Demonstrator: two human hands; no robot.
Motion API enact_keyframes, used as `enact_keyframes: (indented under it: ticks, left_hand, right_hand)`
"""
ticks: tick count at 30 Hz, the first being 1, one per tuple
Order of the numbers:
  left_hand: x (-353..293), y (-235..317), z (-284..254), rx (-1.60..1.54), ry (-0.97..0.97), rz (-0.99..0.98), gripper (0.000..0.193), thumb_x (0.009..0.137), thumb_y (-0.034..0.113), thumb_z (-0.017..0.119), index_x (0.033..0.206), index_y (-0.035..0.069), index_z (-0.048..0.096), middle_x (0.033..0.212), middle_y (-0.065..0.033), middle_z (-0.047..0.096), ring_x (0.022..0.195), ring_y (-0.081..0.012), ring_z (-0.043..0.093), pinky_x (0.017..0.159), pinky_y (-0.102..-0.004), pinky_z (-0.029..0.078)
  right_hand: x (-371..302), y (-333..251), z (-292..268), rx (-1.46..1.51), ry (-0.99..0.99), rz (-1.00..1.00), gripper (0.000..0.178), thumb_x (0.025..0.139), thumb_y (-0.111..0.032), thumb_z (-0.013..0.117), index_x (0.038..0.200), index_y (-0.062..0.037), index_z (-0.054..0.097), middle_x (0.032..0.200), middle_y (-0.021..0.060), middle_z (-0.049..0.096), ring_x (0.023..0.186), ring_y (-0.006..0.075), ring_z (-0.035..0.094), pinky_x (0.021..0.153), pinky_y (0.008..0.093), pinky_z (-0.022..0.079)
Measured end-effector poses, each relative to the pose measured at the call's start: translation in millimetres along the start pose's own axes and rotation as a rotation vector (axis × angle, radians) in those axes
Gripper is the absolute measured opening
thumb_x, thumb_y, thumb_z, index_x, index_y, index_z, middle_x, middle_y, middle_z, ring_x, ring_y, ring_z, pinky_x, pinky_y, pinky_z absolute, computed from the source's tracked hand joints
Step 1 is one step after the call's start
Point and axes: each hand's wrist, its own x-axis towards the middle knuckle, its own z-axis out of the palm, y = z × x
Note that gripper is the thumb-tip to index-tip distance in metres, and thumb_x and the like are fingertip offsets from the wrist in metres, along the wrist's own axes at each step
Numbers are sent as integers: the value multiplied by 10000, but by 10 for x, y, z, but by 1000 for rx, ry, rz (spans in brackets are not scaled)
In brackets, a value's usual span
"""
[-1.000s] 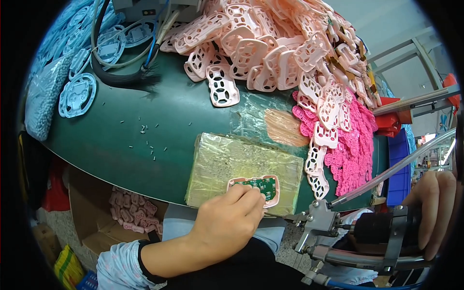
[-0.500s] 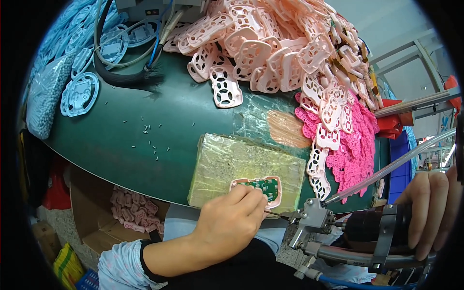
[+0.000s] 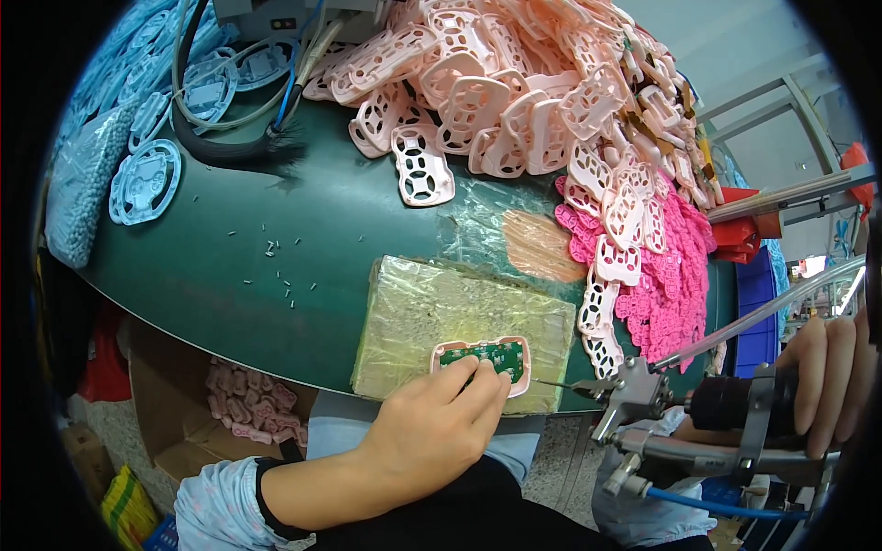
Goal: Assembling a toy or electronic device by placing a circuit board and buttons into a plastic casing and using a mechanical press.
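Note:
On a yellowish, film-wrapped block (image 3: pixel 413 294) lies a pale pink plastic shell (image 3: pixel 526 354) with a green circuit board (image 3: pixel 501 351) inside it. My left hand (image 3: pixel 441 409) reaches over the shell's near edge, its bunched fingertips pressed on the board. What may be under those fingertips is hidden. At the right, my right hand (image 3: pixel 827 376) is wrapped round the dark body of a power screwdriver (image 3: pixel 735 404) with a metal head and a clear feed tube. Its thin bit points left, with the tip close to the shell's right side.
Small screws (image 3: pixel 271 248) lie scattered on the green table (image 3: pixel 322 202). Pale pink shells (image 3: pixel 478 101) are heaped at the back, magenta parts (image 3: pixel 675 275) at the right, blue parts (image 3: pixel 147 179) at the left. A cardboard box (image 3: pixel 175 404) with pink pieces stands below the table's edge.
The screwdriver's bit has drawn from beside my left fingers at the shell's near edge to the shell's right side. My left fingers have shifted slightly on the board.

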Motion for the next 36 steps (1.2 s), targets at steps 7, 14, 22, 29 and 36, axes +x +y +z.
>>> enact_keyframes:
  ticks: [7, 14, 22, 29, 36]
  left_hand:
    - [14, 1, -1, 47, -35, 13, 349, 719, 94, 630, 1052, 8, 689, 1023, -91, 646, 948, -221, 631, 656, -287, 539]
    - [60, 22, 13, 32, 17, 19, 224, 724, 105, 624, 902, -11, 692, 971, -70, 610, 965, -220, 624, 715, -278, 533]
    - [18, 6, -3, 28, 17, 6, 224, 724, 101, 624, 900, -22, 686, 973, -77, 608, 962, -227, 625, 715, -282, 535]
    - [80, 17, -25, 8, -31, 28, 313, 740, 120, 667, 1032, 13, 700, 1021, -90, 657, 940, -215, 639, 658, -278, 533]
    - [26, 7, 27, -1, 38, -24, 333, 751, 223, 765, 1009, 22, 704, 1001, -79, 658, 935, -210, 633, 651, -282, 534]
  right_hand:
    - [11, 192, -112, 101, -39, -2, 566, 998, -187, 478, 1513, -170, 242, 815, 59, 525, 664, 187, 562, 628, 340, 507]
    - [68, 179, 12, 52, 33, 25, 555, 1000, -183, 484, 1507, -190, 256, 810, 61, 521, 645, 187, 558, 623, 342, 506]
    - [131, 85, -639, 30, -275, 179, 234, 951, -90, 546, 1125, -118, 392, 832, 101, 592, 681, 189, 619, 679, 287, 533]
    - [72, 155, 2, -17, -33, 28, 542, 1010, -202, 477, 1499, -175, 246, 807, 66, 543, 635, 180, 572, 600, 336, 516]
    - [111, 146, -66, 17, -107, -14, 518, 1010, -193, 483, 1479, -114, 278, 810, 64, 559, 646, 162, 586, 591, 313, 531]
